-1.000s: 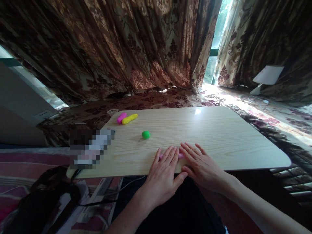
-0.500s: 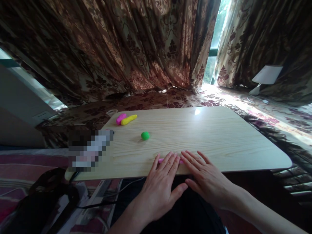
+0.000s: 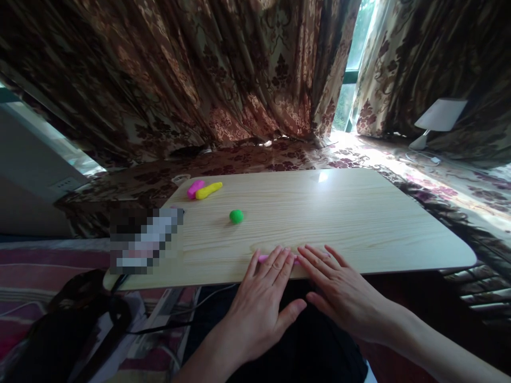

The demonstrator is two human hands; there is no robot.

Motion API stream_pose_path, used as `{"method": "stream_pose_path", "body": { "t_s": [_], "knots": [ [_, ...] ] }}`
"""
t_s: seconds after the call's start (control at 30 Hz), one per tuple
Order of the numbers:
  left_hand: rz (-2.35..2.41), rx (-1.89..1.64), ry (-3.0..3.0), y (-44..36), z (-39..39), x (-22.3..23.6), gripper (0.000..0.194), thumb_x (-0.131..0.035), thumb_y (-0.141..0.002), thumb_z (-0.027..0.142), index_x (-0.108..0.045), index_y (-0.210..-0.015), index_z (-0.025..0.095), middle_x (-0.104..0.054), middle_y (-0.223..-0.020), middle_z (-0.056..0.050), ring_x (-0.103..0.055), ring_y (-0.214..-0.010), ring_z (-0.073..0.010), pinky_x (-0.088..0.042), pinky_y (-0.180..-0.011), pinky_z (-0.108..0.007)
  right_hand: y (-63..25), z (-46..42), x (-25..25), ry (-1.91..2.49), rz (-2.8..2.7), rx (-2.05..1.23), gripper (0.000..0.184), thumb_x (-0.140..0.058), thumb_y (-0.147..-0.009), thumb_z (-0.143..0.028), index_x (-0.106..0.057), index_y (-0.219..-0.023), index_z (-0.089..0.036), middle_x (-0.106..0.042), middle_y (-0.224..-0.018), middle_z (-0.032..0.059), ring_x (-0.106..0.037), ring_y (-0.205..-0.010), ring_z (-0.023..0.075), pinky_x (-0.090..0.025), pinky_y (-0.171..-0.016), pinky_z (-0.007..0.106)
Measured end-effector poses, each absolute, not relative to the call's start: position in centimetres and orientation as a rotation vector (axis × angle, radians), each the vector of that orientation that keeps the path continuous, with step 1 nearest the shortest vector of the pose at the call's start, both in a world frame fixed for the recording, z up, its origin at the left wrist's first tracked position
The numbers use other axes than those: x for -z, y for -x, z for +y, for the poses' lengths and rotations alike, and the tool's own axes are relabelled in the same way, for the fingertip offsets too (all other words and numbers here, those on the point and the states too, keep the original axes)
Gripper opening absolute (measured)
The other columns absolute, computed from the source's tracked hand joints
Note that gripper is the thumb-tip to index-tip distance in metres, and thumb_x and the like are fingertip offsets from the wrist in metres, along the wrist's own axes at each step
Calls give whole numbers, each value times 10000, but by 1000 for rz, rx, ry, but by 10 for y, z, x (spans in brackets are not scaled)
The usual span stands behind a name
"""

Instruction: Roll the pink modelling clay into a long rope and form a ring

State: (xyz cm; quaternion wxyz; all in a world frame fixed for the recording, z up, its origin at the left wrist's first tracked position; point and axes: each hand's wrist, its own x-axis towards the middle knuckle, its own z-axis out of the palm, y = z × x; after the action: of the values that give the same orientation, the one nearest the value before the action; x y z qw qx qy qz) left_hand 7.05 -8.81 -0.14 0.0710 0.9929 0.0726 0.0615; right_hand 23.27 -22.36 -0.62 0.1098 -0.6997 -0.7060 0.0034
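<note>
My left hand (image 3: 260,298) and my right hand (image 3: 337,290) lie flat side by side at the near edge of a light wooden table (image 3: 359,223), fingers stretched out. Their fingertips press on a thin pink clay roll (image 3: 263,258); only short bits of it show between and beside the fingers. A green clay ball (image 3: 236,216) sits on the table beyond my left hand. Farther back left lie a magenta clay piece (image 3: 195,188) and a yellow clay roll (image 3: 208,190), touching each other.
A blurred-out object (image 3: 141,242) lies on the table's left end. Heavy patterned curtains (image 3: 223,69) hang behind, with a white lamp (image 3: 437,117) at the right. A dark bag (image 3: 75,324) and a cable (image 3: 191,308) lie below the table on the left.
Both hands have slid back toward me along the table, drawing the pink roll to the near edge. The other clay pieces have not moved.
</note>
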Motion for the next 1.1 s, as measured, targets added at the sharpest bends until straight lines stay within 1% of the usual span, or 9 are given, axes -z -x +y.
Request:
{"method": "stream_pose_path", "body": {
  "t_s": [0.13, 0.2, 0.33, 0.4, 0.6, 0.8, 0.97, 1.03, 1.1],
  "knots": [
    [287, -237, -2977, -82, -83, 3, 617, -278, -911, 532, -215, -1429, 201, -196, -1506, -67, -154, -1385, -229, -137, -1120, -495, -240, -211, 9, 2084, -2011, 37, 571, -430, -899, -331, -268, -1423, -173, -291, -1464, 116, -231, -1354, 240, -178, -1087, 508],
    [288, -235, -2978, -82, -83, 2, 615, -276, -912, 532, -210, -1430, 206, -193, -1507, -63, -156, -1385, -226, -145, -1120, -489, -240, -210, 8, 2099, -2008, 42, 565, -430, -897, -327, -280, -1418, -168, -294, -1462, 121, -234, -1353, 241, -182, -1085, 511],
    [237, -186, -2985, -70, -90, 1, 649, -283, -908, 537, -134, -1445, 206, -157, -1515, -49, -137, -1390, -211, -138, -1129, -466, -231, -226, 7, 2084, -2070, -4, 622, -422, -899, -332, -185, -1448, -157, -233, -1488, 86, -162, -1375, 218, -174, -1102, 476],
    [231, -188, -2984, -70, -90, 2, 648, -282, -908, 537, -137, -1445, 204, -159, -1514, -51, -136, -1390, -213, -123, -1129, -474, -230, -228, 8, 2084, -2065, -9, 630, -422, -900, -332, -170, -1451, -160, -219, -1493, 75, -147, -1378, 214, -170, -1106, 469],
    [306, -259, -2974, -84, -83, 2, 603, -277, -915, 524, -227, -1425, 207, -217, -1501, -69, -176, -1381, -225, -147, -1117, -492, -239, -208, 7, 2135, -1976, 46, 548, -430, -897, -332, -313, -1404, -158, -283, -1465, 127, -231, -1354, 247, -177, -1087, 514],
    [230, -200, -2980, -70, -89, 2, 648, -305, -905, 533, -155, -1443, 204, -178, -1510, -56, -158, -1385, -220, -158, -1124, -466, -229, -228, 7, 2076, -2077, -1, 645, -426, -896, -350, -161, -1453, -164, -207, -1495, 78, -153, -1376, 219, -157, -1107, 477],
    [308, -223, -2971, -85, -81, 1, 613, -272, -913, 531, -239, -1422, 191, -219, -1499, -68, -181, -1379, -226, -154, -1120, -486, -239, -211, 8, 2160, -2022, 34, 586, -407, -906, -352, -239, -1432, -158, -233, -1486, 103, -176, -1371, 220, -125, -1103, 499],
    [300, -214, -2974, -83, -82, 0, 613, -272, -912, 534, -234, -1423, 197, -218, -1500, -63, -181, -1380, -222, -160, -1120, -483, -238, -212, 7, 2167, -2034, 32, 582, -408, -905, -354, -251, -1428, -154, -242, -1482, 107, -174, -1372, 220, -126, -1103, 501],
    [256, -200, -2980, -75, -86, 0, 624, -287, -910, 532, -194, -1434, 205, -204, -1504, -54, -174, -1382, -216, -161, -1122, -471, -233, -221, 5, 2149, -2069, 3, 609, -405, -907, -365, -207, -1442, -152, -223, -1490, 94, -152, -1377, 209, -134, -1108, 485]
  ]
}}
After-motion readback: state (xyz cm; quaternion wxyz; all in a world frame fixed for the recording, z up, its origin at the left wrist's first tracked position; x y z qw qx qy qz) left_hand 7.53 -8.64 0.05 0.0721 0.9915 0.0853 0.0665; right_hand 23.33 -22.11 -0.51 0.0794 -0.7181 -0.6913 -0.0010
